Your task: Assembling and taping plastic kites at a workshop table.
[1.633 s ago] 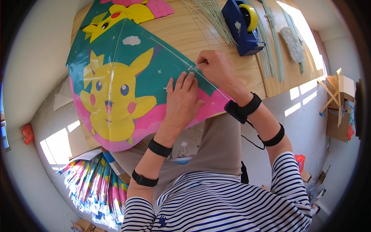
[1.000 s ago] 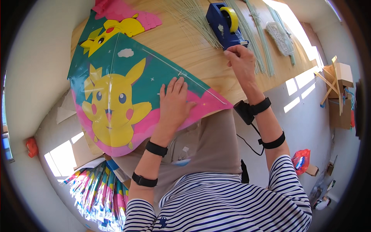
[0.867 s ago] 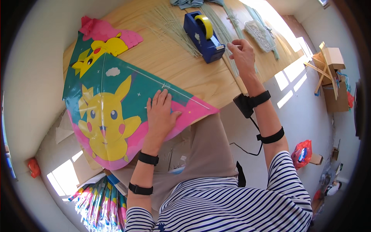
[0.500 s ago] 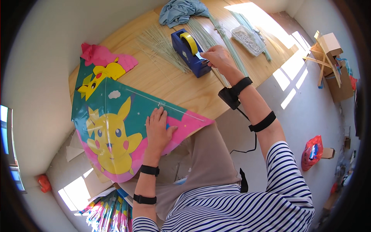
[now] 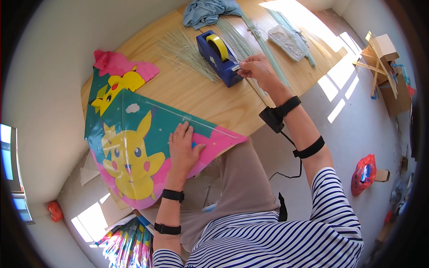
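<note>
The left hand [image 5: 182, 146] lies flat, kite [image 5: 154, 134] beneath it; the right hand [image 5: 258, 70] pinches tape [image 5: 233, 59], dispenser [image 5: 228, 77] just leftward.

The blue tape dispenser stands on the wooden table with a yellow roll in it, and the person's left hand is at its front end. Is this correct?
Not the left hand: the head view shows the right hand at the front end of the blue tape dispenser. The yellow roll and the wooden table are as you say.
</note>
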Demonstrator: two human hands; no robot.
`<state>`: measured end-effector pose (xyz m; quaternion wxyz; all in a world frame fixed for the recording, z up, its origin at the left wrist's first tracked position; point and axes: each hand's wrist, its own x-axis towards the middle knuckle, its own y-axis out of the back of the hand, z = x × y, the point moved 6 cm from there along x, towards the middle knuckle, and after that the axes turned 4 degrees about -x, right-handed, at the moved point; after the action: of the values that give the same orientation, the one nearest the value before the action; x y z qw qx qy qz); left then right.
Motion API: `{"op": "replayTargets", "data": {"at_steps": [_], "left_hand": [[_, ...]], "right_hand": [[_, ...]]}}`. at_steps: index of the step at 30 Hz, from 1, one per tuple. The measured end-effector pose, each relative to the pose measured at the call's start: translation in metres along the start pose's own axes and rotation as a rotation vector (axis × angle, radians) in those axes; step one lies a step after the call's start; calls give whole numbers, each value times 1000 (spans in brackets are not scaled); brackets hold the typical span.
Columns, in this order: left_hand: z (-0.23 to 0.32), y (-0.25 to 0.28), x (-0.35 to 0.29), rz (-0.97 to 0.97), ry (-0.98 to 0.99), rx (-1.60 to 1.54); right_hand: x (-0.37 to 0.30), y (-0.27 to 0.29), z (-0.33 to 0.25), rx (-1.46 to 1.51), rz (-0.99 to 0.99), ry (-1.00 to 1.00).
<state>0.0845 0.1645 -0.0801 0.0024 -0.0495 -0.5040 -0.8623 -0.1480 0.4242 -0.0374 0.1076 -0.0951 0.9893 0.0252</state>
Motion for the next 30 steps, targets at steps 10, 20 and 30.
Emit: {"op": "replayTargets", "data": {"at_steps": [10, 20, 30], "left_hand": [[9, 7, 1, 52, -35, 15], [1, 1, 1, -1, -12, -10], [2, 1, -1, 3, 0, -8]], "right_hand": [[-38, 0, 51, 338, 112, -131], [-37, -22, 46, 524, 226, -177], [-35, -23, 52, 497, 267, -58]]}}
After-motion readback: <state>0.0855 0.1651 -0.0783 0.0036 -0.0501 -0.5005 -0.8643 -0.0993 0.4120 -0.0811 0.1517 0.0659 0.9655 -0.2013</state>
